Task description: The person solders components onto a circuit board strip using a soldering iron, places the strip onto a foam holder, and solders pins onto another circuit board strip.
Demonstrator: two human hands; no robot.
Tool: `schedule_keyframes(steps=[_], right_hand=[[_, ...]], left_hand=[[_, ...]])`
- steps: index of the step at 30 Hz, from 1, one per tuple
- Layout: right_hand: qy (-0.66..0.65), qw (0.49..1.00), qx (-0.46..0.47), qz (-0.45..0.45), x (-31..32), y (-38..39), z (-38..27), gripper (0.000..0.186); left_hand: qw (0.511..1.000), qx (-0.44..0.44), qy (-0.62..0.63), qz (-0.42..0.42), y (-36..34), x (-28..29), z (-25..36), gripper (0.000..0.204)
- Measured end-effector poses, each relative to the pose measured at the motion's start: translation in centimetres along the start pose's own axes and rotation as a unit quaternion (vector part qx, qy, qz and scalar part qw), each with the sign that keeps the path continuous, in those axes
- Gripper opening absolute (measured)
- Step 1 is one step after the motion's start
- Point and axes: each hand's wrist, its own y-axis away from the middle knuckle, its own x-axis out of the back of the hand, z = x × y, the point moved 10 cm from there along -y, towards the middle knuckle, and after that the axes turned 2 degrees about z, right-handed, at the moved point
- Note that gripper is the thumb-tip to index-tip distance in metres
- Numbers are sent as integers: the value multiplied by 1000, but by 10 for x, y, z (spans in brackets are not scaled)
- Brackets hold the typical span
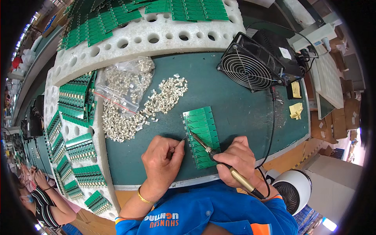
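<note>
a black box fan (250, 64) stands at the far right of the green bench (243, 113), with what looks like a yellow sponge (296, 110) beside it. white foam trays (156, 37) of green boards line the back and left, near a clear bag (125, 84) and a loose heap of small metal parts (164, 98).

Centre: I see the circuit board panel (201, 136) on the mat (235, 113).
Left of it: loose metal parts (149, 107).
Upper right: fan (250, 68).
Far left: foam trays (78, 156) bearing boards.
</note>
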Motion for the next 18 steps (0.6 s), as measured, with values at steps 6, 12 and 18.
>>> schedule_keyframes(steps=[6, 12, 18], right_hand=[[5, 1000, -3, -5, 0, 0, -1, 17], [12, 1000, -6, -20, -1, -1, -2, 18], [21, 999, 0, -34, -2, -2, -3, 17]], left_hand=[[1000, 0, -6, -3, 0, -1, 1, 16], [1000, -11, -11, -2, -2, -3, 5, 16], [1000, -21, -19, -3, -3, -6, 6, 17]])
